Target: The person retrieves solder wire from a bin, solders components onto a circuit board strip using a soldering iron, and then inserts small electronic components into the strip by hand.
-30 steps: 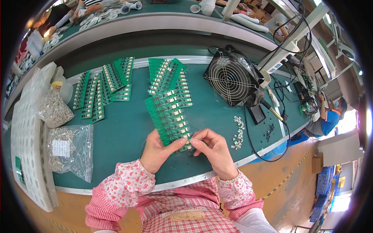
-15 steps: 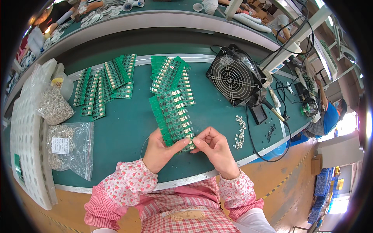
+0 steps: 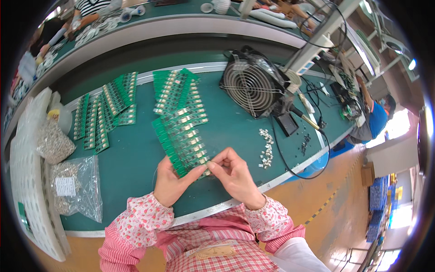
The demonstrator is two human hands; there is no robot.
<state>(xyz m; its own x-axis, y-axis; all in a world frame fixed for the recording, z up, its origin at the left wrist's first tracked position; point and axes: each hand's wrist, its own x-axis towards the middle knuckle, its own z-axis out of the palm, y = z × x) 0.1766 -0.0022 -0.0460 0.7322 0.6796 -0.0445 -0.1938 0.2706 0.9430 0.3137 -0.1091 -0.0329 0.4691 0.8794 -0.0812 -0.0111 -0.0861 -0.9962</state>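
My left hand (image 3: 173,183) grips the lower end of a green circuit board panel (image 3: 181,140) that carries rows of small white connectors with pins on its right edge. Its thumb lies over the board's lower right corner. At that same corner my right hand (image 3: 236,180) is closed in a pinch, thumb against fingers; whatever sits between the fingertips is hidden. Beyond the held panel lies a stack of similar circuit boards (image 3: 183,88). A loose pile of small white connectors (image 3: 266,149) is to the right of my right hand.
More circuit boards (image 3: 102,109) lie fanned at the left. Bags of small parts (image 3: 74,186) rest beside a white foam tray (image 3: 31,172). A black fan (image 3: 251,86) stands at the back right, near a soldering iron (image 3: 308,119) with its cable. A person (image 3: 378,115) works farther right.
The whole view has shifted, so the bench things appear farther left. Both hands stay at the lower end of the held panel, with the right fingertips still pinched at its corner.
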